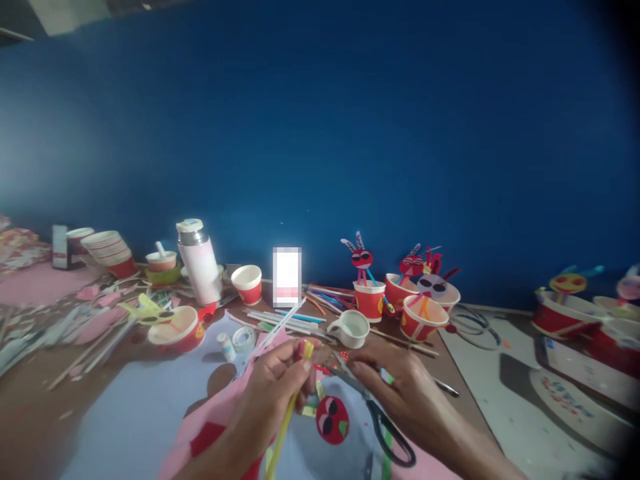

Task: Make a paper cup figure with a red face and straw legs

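Note:
My left hand [283, 377] pinches a yellow strip [283, 433] near its upper end, and the strip runs down toward the front edge of the view. On the right, my right hand [387, 380] is closed on black-handled scissors [376, 407], whose blades point up and left toward the left fingers. A round red paper face [333, 420] with a green mouth lies between the two hands on pale blue paper. Small yellow pieces lie beside the face, partly behind the left fingers.
Behind the hands stand a white mug [354, 330], a red-and-white cup [247, 287], a white flask [201, 270] and pipe cleaners [330, 297]. Cups with paper figures [369, 301] stand right. Pink paper [173, 460] lies front left; a phone [580, 367] lies far right.

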The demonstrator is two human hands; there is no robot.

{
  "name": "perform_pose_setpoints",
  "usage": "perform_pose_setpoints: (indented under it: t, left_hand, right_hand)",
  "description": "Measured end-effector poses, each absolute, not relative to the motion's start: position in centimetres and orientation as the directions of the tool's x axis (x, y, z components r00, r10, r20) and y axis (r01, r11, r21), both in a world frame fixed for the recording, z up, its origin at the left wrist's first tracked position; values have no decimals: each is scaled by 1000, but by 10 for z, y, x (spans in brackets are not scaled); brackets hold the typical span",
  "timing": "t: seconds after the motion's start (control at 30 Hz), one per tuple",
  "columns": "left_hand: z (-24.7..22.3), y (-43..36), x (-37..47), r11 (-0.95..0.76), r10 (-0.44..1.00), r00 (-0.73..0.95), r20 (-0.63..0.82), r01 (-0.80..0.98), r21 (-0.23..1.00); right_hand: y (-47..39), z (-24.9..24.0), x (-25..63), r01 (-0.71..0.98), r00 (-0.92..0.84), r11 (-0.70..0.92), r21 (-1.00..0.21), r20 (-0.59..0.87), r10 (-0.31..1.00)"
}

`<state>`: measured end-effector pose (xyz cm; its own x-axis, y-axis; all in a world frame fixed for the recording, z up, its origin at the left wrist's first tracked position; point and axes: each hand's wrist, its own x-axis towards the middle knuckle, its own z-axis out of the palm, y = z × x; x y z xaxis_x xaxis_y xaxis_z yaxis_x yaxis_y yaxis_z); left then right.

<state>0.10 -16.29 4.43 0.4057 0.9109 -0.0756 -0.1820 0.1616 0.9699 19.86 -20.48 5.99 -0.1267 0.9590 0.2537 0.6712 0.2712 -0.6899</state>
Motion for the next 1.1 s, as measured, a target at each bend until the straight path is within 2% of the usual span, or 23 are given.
perform_pose_setpoints:
  t: [0.07, 0.13, 0.23, 0.3, 0.53, 0.7, 0.83, 0.93, 1.1]
  left_hand:
    - [47, -165, 0, 164, 909, 409, -77, -182, 969]
    - [49, -167, 0, 176, 907, 413, -85, -188, 966]
    - [51, -167, -2, 196, 906, 417, -68, -271, 942]
    - [51, -167, -3, 219, 903, 425, -61, -333, 917]
    - [47, -159, -2, 298, 890, 424, -169, -261, 918]
    - [43, -155, -2, 341, 884, 433, -176, -339, 877]
    - [42, -155, -3, 407, 846, 498, -190, -372, 835]
    - [44, -157, -3, 435, 823, 540, -178, -395, 809]
    - [46, -160, -4, 389, 811, 575, -111, -388, 836]
  right_hand:
    - [-199, 67, 185, 495, -147, 261, -829, 216, 965]
    - [-192, 67, 174, 331, -150, 234, -914, 193, 970]
    - [-183, 62, 162, 135, -125, 183, -974, 167, 978]
    - [-180, 59, 158, 69, -110, 155, -986, 147, 983]
    - [-185, 62, 159, 138, -72, 145, -980, 136, 988]
    - [-184, 65, 157, 183, -22, 145, -972, 143, 989]
    - [-185, 68, 154, 187, -16, 195, -963, 196, 981]
    - [-189, 72, 154, 270, -20, 242, -932, 246, 969]
    - [-196, 75, 155, 406, -35, 378, -832, 399, 916]
